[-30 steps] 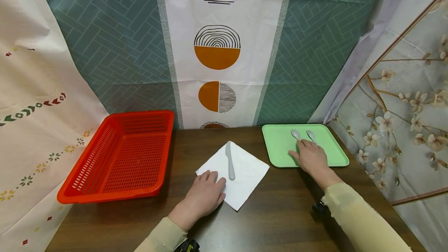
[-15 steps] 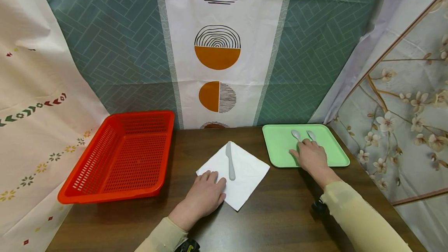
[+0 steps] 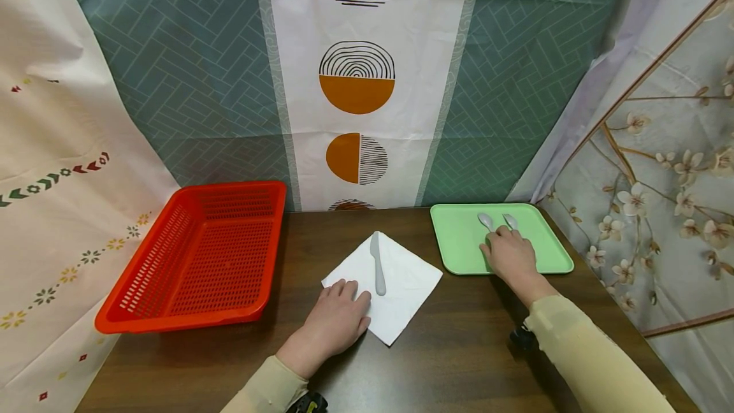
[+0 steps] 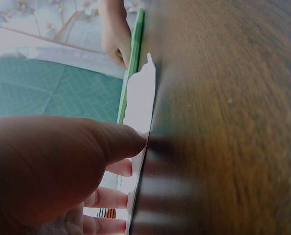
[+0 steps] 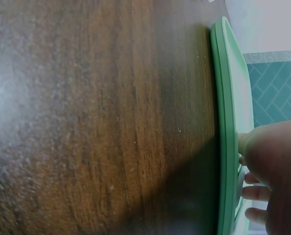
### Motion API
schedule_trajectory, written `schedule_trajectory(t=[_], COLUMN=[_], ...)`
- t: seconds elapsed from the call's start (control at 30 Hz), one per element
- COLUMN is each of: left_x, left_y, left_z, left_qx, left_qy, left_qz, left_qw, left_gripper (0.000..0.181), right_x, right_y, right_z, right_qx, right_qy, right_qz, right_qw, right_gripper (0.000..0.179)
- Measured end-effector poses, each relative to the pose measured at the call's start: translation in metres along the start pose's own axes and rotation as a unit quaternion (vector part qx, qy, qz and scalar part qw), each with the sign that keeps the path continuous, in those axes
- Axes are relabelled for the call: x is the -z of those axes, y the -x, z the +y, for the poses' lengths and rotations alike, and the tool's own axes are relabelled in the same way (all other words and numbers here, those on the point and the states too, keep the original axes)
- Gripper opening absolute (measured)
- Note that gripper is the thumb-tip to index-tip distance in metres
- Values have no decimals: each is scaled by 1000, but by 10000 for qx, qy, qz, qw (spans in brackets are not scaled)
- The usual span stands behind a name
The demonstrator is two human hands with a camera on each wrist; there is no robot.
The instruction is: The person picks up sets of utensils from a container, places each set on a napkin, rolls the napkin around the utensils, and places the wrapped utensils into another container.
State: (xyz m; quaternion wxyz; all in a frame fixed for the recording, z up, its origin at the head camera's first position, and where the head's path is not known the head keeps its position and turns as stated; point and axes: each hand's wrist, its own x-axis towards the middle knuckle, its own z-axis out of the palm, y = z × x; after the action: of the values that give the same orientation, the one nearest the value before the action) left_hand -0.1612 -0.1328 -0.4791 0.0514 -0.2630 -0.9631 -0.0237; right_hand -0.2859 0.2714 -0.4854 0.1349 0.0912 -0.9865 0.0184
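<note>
The worktop [image 3: 436,368] is dark brown with a wood grain, and a patch of light glares off it in the right wrist view. A cloth [image 3: 229,75] of teal brick pattern hangs behind it, with a white middle strip bearing orange and black-lined circles. On the left hangs a cream cloth [image 3: 51,126] with small coloured motifs; on the right, a pale one [image 3: 676,177] with blossom branches. A red basket [image 3: 183,322] with slotted sides stands at the left of the worktop, well apart from the hands.

Near the middle lies a white napkin [image 3: 404,282], one corner towards the person, with a grey knife [image 3: 379,266] on it, handle at the near end. The left hand [image 3: 334,320] rests on the napkin's near-left edge, its grip loose and fingers spread; the knife lies just beside its fingertips, apart from them.

At the far right is a green tray [image 3: 459,244]. The right hand [image 3: 510,253] reaches over its near edge, fingers bent down over two spoons. The bowls of the left spoon [image 3: 485,220] and right spoon [image 3: 510,220] show just beyond the fingers; the hand hides their handles in the head view. Whether this grip holds a spoon, I cannot tell.
</note>
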Motion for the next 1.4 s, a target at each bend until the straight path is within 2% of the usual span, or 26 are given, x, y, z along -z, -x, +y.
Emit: schedule_trajectory(t=[0.5, 0.63, 0.87, 0.97, 1.4], left_x=[1, 1, 0, 0, 0], left_y=[-1, -1, -1, 0, 0], left_z=[1, 0, 0, 0, 0], left_qx=[23, 21, 3, 5, 19], left_qy=[25, 6, -23, -12, 17], left_qz=[-74, -74, -25, -37, -70], left_qw=[10000, 10000, 10000, 10000, 10000], left_gripper=[32, 32, 32, 31, 31], right_x=[4, 2, 7, 6, 7], right_y=[-2, -4, -6, -6, -6], right_z=[6, 9, 9, 10, 7], right_qx=[-68, -117, -407, -474, -410], right_qy=[-209, -254, -311, -296, -23], right_qz=[202, 160, -202, -237, -313], right_qw=[9996, 9995, 9985, 9982, 9987], right_gripper=[12, 13, 13, 13, 18])
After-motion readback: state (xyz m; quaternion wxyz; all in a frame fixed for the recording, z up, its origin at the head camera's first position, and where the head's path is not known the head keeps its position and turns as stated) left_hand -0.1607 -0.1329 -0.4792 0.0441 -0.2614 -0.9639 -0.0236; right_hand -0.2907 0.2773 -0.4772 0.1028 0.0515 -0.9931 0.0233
